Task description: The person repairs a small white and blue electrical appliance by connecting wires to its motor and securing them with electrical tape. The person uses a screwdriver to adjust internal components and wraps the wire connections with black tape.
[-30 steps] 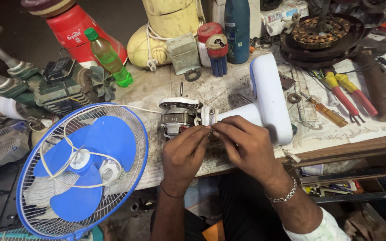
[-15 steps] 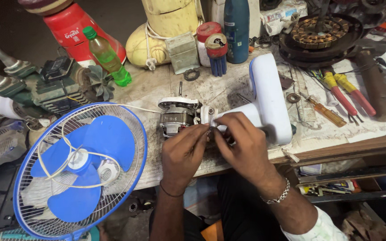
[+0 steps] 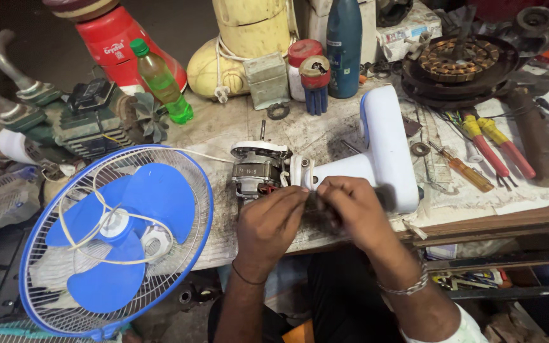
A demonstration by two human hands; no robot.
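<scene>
The bench [image 3: 325,136] is crowded to its front edge. A blue fan guard with blades [image 3: 119,238] overhangs the left; bottles and 2 red-handled pliers [image 3: 497,149] line the back and right. The white fan body [image 3: 382,149] and motor [image 3: 258,168] lie centrally. Left hand [image 3: 271,219] and right hand [image 3: 347,206] are pinched together beside the motor; what each grip holds cannot be told.

Repair workshop: table [image 3: 325,136] was cluttered, bare fan motor [image 3: 258,168] at centre, screwdrivers [image 3: 494,149] at right, copper-wound stator [image 3: 459,60] upper right, caged blue fan [image 3: 112,238] lower left.
</scene>
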